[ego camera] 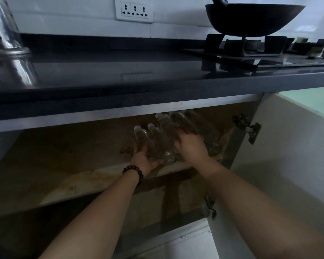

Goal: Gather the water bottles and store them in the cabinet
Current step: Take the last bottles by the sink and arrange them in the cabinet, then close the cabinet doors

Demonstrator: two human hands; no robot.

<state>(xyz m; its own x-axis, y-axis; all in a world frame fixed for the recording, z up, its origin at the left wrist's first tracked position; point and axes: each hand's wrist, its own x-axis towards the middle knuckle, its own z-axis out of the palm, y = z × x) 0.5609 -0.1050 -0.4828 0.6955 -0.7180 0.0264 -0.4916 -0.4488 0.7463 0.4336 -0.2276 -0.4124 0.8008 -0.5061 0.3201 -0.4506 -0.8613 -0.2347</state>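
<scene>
Listing what I see around the cabinet (281,146): water bottles (161,139), clear, several, lying clustered on its upper shelf (82,184) near the open door's hinge side. My left hand (145,158), beaded bracelet (133,173) at the wrist, cups the bottle bases from below, fingers curled around them. My right hand (190,144) presses on the bundle from above, fingers curled over it. Above the cabinet: dark countertop (120,71), wok (251,19) on a burner, wall socket (134,11).
</scene>
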